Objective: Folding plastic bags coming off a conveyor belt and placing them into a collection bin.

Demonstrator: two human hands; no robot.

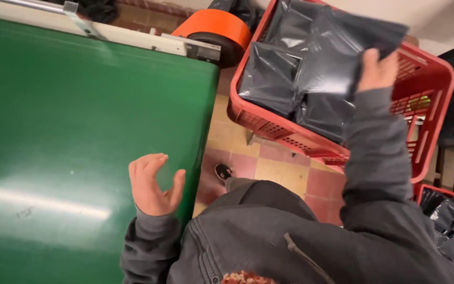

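Grey jacket (290, 236) fills the bottom of the view. At nine o'clock from it the left hand (153, 184) hovers empty, fingers apart and curled, over the right edge of the green conveyor belt (80, 131) — tiled floor (269, 168) shows in the gap beside it. At one o'clock the right hand (377, 71) is clamped on a dark plastic bag (337, 52), lifted above the red crate (426, 89) — more such bags lie inside.

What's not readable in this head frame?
- Contents of the dark plastic bags: opaque.
- Bottom of the red crate: covered by bags.
- Right hand fingertips: behind the bag it grips.
- Second crate, lower right: cut by the frame edge.
- Left hand, empty over the green belt: motion-blurred.
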